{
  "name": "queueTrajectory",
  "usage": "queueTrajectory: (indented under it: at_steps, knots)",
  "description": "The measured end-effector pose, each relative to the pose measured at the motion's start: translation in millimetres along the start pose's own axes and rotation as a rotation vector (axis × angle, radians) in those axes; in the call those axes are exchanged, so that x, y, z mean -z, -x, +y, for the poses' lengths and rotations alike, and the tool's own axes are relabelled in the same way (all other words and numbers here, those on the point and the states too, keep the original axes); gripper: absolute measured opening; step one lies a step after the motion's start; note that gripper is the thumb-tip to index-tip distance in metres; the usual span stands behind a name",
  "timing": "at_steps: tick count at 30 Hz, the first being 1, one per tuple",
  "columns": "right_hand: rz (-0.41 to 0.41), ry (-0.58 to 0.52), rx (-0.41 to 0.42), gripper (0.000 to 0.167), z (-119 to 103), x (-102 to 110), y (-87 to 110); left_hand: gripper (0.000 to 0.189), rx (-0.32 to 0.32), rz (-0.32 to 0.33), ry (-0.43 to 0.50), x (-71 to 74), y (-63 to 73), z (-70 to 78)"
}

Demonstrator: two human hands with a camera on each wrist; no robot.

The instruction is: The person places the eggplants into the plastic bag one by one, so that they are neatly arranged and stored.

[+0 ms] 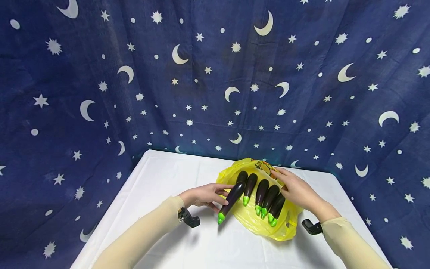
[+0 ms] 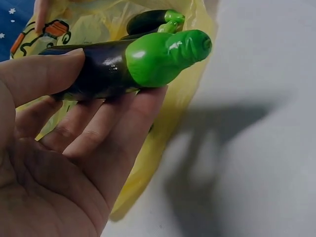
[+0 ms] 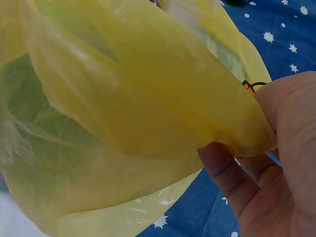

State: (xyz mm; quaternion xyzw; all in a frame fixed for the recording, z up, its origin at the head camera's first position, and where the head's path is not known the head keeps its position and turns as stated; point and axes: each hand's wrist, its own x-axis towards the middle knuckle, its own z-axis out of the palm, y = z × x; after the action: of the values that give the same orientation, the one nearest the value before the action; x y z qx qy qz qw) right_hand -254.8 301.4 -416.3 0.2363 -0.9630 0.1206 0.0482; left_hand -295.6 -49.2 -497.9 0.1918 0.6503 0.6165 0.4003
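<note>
My left hand (image 1: pixel 209 195) holds a dark purple eggplant (image 1: pixel 232 198) between thumb and fingers, its green stem end (image 2: pixel 168 57) pointing toward me. In the left wrist view the eggplant is raised over the edge of a yellow plastic bag (image 1: pixel 250 220). Several more eggplants (image 1: pixel 270 198) lie in a row on the bag, green ends toward me. On the far right side, my right hand (image 1: pixel 295 188) pinches the bag's edge, and the right wrist view shows the thin plastic (image 3: pixel 148 108) caught between thumb and fingers.
The bag spreads on a white-covered table (image 1: pixel 174 168), near its back edge. Behind and around it hangs a dark blue cloth (image 1: pixel 208 89) with white moons and stars. A black wrist strap mount (image 1: pixel 189 217) sits on the left wrist, another (image 1: pixel 312 226) on the right.
</note>
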Motion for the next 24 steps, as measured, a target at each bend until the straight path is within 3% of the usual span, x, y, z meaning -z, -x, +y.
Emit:
queueTrajectory:
  at_steps: [13,24]
  knots:
    - [-0.012,-0.006,-0.028,0.066,2,2,1.3,0.075,0.005,-0.004,-0.016,4.2,-51.7,17.1]
    - [0.000,0.003,-0.021,0.061,1,3,3.1,0.077,0.005,0.030,0.071,25.9,-68.4,19.6]
